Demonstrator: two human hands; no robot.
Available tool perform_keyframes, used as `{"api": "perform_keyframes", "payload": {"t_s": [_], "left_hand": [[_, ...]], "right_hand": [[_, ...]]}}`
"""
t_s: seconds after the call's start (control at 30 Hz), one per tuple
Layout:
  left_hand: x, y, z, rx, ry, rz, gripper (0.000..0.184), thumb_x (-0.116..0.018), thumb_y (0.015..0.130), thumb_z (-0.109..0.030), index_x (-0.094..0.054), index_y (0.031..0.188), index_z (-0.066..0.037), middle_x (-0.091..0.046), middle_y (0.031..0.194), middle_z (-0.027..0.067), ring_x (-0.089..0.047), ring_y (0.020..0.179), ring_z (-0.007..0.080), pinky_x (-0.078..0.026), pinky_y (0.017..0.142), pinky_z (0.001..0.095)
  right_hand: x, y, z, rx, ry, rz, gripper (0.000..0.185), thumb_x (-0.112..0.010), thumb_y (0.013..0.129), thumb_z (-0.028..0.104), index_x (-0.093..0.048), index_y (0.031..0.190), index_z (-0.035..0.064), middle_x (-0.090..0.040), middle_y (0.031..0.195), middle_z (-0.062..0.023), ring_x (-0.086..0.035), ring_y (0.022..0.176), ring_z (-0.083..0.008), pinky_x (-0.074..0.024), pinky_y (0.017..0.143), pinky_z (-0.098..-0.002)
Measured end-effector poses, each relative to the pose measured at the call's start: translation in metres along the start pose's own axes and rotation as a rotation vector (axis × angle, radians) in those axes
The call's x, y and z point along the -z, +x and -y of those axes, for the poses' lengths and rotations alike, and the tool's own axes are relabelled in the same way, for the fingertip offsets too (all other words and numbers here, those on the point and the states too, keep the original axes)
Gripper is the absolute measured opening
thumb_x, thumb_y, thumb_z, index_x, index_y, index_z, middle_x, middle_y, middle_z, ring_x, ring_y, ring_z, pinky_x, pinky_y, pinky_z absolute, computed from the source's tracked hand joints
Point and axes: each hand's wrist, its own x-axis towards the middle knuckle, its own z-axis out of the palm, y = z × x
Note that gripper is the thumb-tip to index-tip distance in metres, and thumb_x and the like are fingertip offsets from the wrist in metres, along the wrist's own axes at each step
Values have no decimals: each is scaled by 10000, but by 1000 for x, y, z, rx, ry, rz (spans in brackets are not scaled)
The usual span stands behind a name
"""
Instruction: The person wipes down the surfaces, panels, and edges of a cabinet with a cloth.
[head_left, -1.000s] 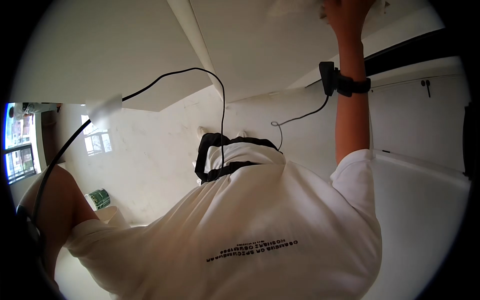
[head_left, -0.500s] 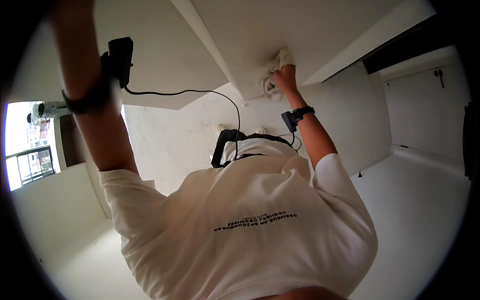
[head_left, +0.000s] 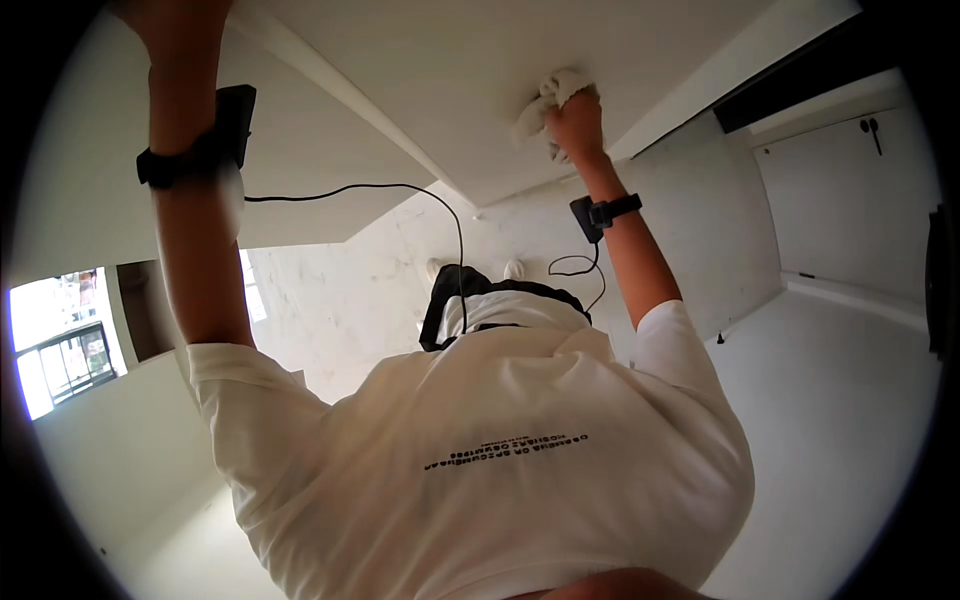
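Observation:
My right hand (head_left: 577,122) is closed around a crumpled off-white cloth (head_left: 535,122), which lies against a flat white upright surface (head_left: 460,90). Its fingers are wrapped into the folds, and the cloth bunches out to the left and above them. At the top left edge, my left hand (head_left: 180,22) is raised near a pale panel (head_left: 80,140). Only its wrist end shows; the fingers are cut off by the frame, so what it touches is hidden.
Black devices are strapped on both wrists, and a black cable (head_left: 400,186) loops from the left one to my waist. A white ridge (head_left: 350,105) divides the surfaces. A window (head_left: 65,350) is at left, white cabinet doors (head_left: 825,205) at right, pale floor (head_left: 330,300) below.
My right hand and the cloth have shifted slightly up in the view, still against the surface. My left arm has come lower, so part of the hand now shows.

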Motion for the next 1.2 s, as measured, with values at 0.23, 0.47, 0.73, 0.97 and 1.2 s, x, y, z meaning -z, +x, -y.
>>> {"api": "perform_keyframes", "payload": {"t_s": [0.23,0.47,0.73,0.97,1.2], "left_hand": [[-6,-5,10,-49,-14,35,405,-397,1055,-370,-597,1351,-180,-505,1473,64,-308,1462,273,-171,1224,472],[-17,-12,10,-71,-46,42,402,-406,1053,-369,-595,1353,-181,-502,1476,67,-308,1462,273,-173,1223,473],[-18,-15,10,-64,-45,35,399,-416,1050,-368,-593,1356,-182,-497,1479,71,-308,1462,274,-175,1223,473],[-22,-16,11,-49,-59,35,398,-426,1047,-367,-591,1358,-182,-493,1482,75,-308,1462,274,-176,1222,474],[-22,-10,15,-45,-70,43,396,-435,1044,-365,-590,1360,-183,-489,1485,79,-308,1462,275,-178,1222,474]], "right_hand": [[-61,-39,-70,-197,-35,203,312,-610,734,51,-675,1038,72,-686,931,-206,-645,882,-422,-538,781,-475],[-18,-2,-32,-65,-105,17,317,-544,753,37,-654,1050,26,-698,986,-186,-654,890,-391,-529,805,-449],[-43,-33,-43,-224,-398,286,174,-615,780,157,-697,807,5,-680,806,-188,-665,783,-381,-555,713,-496],[-16,-13,1,-182,-395,239,194,-594,806,154,-687,811,-16,-678,828,-205,-670,815,-388,-556,732,-492],[-38,-32,-28,-364,-356,463,221,-585,808,148,-673,925,-18,-689,927,-216,-673,856,-397,-558,741,-486]]}}
